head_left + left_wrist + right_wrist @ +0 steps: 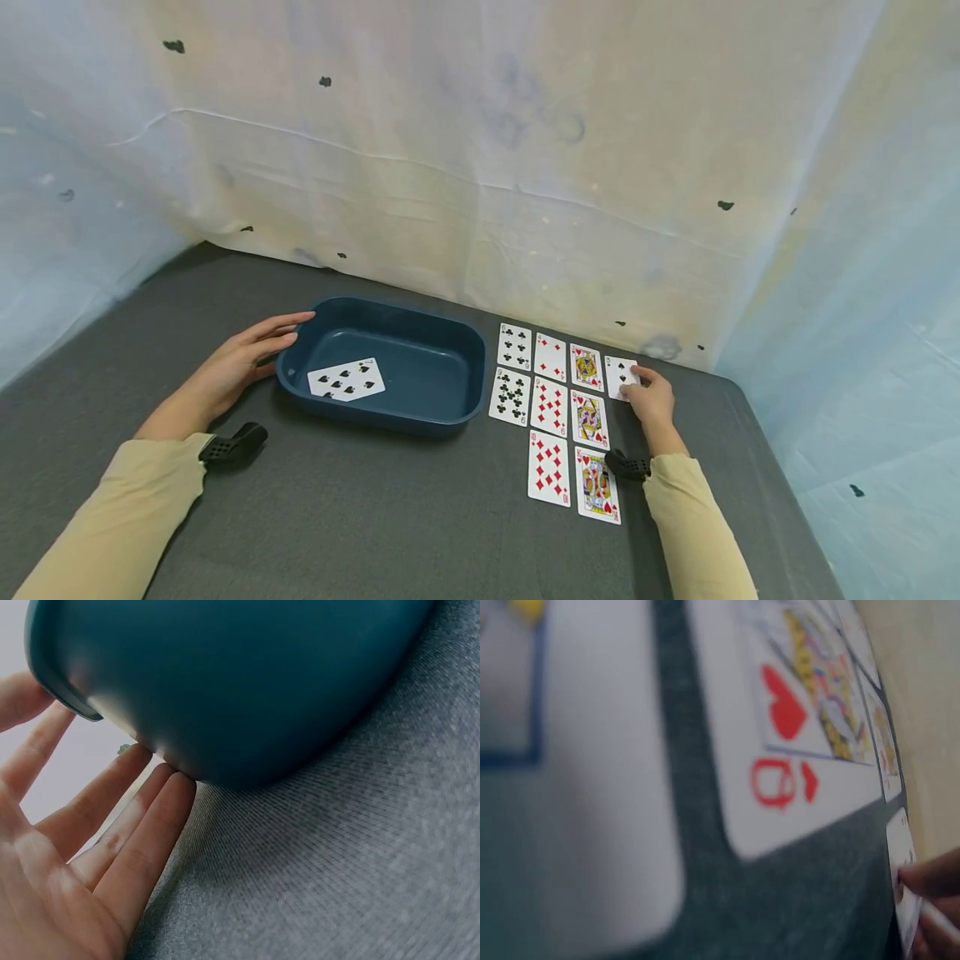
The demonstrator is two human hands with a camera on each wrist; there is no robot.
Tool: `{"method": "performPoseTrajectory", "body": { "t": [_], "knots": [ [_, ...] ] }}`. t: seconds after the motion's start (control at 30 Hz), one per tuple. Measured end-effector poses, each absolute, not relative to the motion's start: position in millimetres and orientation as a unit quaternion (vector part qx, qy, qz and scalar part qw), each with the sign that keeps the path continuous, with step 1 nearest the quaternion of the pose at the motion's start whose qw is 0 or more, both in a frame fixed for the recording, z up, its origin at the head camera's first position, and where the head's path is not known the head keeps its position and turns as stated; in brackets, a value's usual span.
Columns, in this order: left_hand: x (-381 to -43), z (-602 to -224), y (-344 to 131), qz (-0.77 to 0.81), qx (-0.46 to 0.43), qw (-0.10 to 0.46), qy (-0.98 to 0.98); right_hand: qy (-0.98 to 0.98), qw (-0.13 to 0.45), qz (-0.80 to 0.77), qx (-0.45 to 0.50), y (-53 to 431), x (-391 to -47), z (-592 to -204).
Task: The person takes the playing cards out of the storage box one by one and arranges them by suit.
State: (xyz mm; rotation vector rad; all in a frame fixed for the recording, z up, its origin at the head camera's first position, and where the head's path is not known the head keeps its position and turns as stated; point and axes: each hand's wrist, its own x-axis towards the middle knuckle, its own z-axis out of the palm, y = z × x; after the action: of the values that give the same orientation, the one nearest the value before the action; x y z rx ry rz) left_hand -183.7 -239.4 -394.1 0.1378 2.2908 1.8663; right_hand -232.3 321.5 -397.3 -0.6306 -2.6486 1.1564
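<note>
My right hand (pixel 651 400) holds a spade playing card (pixel 619 377) by its right side, thumb and a finger on it, at the right end of the back row of cards. In the right wrist view the fingertips (pixel 928 879) are on that card at the lower right edge. My left hand (pixel 234 367) touches the left end of a dark blue tub (pixel 420 425), its fingers fairly straight. The left wrist view shows its fingertips against the tub's outer wall (pixel 240 690). A seven of spades (pixel 347 380) lies face up inside the tub.
Face-up cards lie in columns right of the tub: clubs (pixel 510 397), diamonds (pixel 549 468) and hearts, with the queen of hearts (pixel 589 419) and king of hearts (pixel 597 487). A pale curtain (pixel 450 167) hangs behind the grey table (pixel 375 517).
</note>
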Motion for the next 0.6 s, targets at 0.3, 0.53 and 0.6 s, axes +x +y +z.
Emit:
{"method": "performPoseTrajectory", "body": {
  "t": [0.3,0.53,0.6],
  "knots": [
    [-184,-394,-238,0.626,0.043,0.092,0.773,-0.920,0.119,0.321,-0.190,302,-233,-386],
    [-183,-392,-237,0.628,0.038,0.094,0.771,-0.882,0.154,0.425,-0.134,259,-234,-370],
    [-183,-392,-237,0.630,0.039,0.094,0.770,-0.869,0.149,0.457,-0.117,242,-234,-362]
  ]
}}
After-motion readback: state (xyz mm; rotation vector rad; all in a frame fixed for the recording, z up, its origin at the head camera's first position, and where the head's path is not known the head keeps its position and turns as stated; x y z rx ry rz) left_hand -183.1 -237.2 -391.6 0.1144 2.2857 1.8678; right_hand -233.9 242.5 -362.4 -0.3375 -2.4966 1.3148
